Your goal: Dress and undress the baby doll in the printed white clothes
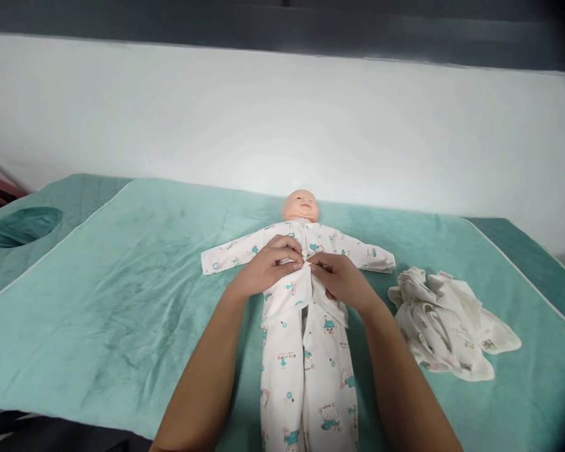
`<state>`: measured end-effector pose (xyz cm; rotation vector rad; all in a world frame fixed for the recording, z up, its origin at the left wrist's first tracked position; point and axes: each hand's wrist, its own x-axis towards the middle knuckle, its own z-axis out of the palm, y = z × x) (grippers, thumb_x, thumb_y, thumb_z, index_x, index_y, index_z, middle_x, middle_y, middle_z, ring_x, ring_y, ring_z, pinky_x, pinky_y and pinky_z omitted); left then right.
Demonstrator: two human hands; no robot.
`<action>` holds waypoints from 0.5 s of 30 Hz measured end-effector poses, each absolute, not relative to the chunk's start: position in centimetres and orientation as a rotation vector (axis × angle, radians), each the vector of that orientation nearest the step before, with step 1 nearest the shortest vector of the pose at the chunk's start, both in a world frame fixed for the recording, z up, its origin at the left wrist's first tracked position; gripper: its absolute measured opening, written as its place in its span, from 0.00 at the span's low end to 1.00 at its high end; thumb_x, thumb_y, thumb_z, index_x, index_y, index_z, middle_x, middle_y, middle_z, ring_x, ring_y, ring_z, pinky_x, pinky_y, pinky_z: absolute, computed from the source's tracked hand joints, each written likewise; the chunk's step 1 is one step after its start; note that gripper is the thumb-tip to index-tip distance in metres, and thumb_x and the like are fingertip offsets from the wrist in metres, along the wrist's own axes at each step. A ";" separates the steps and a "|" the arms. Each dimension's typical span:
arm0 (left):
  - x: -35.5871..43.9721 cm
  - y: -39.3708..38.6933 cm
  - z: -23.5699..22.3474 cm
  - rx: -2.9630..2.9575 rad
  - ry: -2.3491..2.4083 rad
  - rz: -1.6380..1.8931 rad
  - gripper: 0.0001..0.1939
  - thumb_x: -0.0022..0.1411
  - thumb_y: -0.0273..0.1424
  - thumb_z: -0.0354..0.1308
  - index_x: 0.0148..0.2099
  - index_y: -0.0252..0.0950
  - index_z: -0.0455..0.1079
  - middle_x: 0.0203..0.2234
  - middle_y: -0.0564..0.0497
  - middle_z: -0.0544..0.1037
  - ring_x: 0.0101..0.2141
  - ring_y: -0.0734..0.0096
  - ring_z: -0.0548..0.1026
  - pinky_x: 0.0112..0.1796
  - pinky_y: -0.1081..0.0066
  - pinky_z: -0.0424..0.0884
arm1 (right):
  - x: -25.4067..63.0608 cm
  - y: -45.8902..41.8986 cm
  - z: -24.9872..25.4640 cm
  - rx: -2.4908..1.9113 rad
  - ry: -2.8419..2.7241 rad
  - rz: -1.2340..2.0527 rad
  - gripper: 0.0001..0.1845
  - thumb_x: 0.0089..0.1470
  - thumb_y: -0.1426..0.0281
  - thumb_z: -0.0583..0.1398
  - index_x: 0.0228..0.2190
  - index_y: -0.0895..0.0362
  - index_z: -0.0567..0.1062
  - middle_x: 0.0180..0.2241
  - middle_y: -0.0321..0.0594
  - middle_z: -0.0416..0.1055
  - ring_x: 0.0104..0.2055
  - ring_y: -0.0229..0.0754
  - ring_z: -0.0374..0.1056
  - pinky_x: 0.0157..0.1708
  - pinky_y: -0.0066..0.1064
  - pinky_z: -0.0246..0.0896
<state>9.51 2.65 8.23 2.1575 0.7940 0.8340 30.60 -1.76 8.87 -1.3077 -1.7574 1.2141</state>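
Observation:
A baby doll (301, 206) lies on its back in the middle, its head toward the wall. It wears a white printed jacket (289, 295) with long sleeves spread to both sides, and matching trousers (282, 376). Over the chest, my left hand (274, 265) pinches the jacket's front edge with fingers closed. My right hand (341, 276) faces it from the other side, thumb and finger closed on the same front opening. A small light button (304, 253) shows just above the fingertips. Below my hands the jacket's front flaps hang apart.
A crumpled heap of white printed baby clothes or cloth (445, 323) lies right of the doll. Beneath everything is a green bed cover (122, 301), with a face hole (23, 226) at far left. A white wall (282, 119) rises behind.

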 end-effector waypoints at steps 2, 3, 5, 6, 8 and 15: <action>9.7 2.6 8.3 2.149 0.819 0.845 0.11 0.68 0.37 0.54 0.38 0.39 0.76 0.42 0.47 0.73 0.49 0.64 0.68 0.51 0.65 0.64 | 31.0 -1.6 8.8 -1.241 -1.753 1.323 0.13 0.60 0.60 0.56 0.32 0.56 0.74 0.18 0.27 0.59 0.14 0.31 0.59 0.16 0.24 0.53; 9.7 2.5 8.3 2.134 0.831 0.851 0.11 0.67 0.37 0.55 0.38 0.39 0.75 0.42 0.47 0.73 0.49 0.64 0.68 0.49 0.66 0.65 | 31.1 -1.6 8.7 -1.213 -1.738 1.364 0.14 0.60 0.59 0.56 0.32 0.56 0.74 0.18 0.27 0.58 0.14 0.31 0.58 0.16 0.24 0.52; 9.7 2.6 8.3 2.078 0.839 0.872 0.10 0.66 0.38 0.56 0.39 0.39 0.75 0.43 0.47 0.73 0.48 0.64 0.69 0.43 0.68 0.67 | 31.3 -1.5 8.6 -1.181 -1.714 1.391 0.15 0.60 0.58 0.57 0.31 0.56 0.74 0.16 0.27 0.58 0.15 0.31 0.57 0.16 0.23 0.51; 9.7 2.6 8.2 2.044 0.831 0.885 0.10 0.66 0.38 0.57 0.40 0.39 0.75 0.44 0.46 0.73 0.47 0.64 0.70 0.41 0.69 0.67 | 31.3 -1.4 8.5 -1.177 -1.704 1.387 0.15 0.60 0.58 0.57 0.30 0.57 0.74 0.16 0.27 0.58 0.14 0.31 0.56 0.16 0.23 0.50; 9.6 2.6 8.2 1.983 0.809 0.906 0.10 0.64 0.39 0.59 0.40 0.38 0.76 0.44 0.46 0.73 0.46 0.65 0.71 0.37 0.70 0.67 | 31.1 -1.4 8.4 -1.183 -1.689 1.369 0.16 0.60 0.57 0.57 0.29 0.57 0.73 0.15 0.27 0.57 0.14 0.31 0.55 0.15 0.23 0.49; 9.7 2.7 7.7 1.967 0.847 0.934 0.10 0.61 0.40 0.63 0.37 0.40 0.79 0.41 0.47 0.73 0.43 0.65 0.71 0.33 0.71 0.66 | 31.2 -1.5 8.5 -1.153 -1.753 1.371 0.19 0.59 0.54 0.57 0.27 0.56 0.70 0.21 0.29 0.58 0.17 0.30 0.56 0.16 0.23 0.54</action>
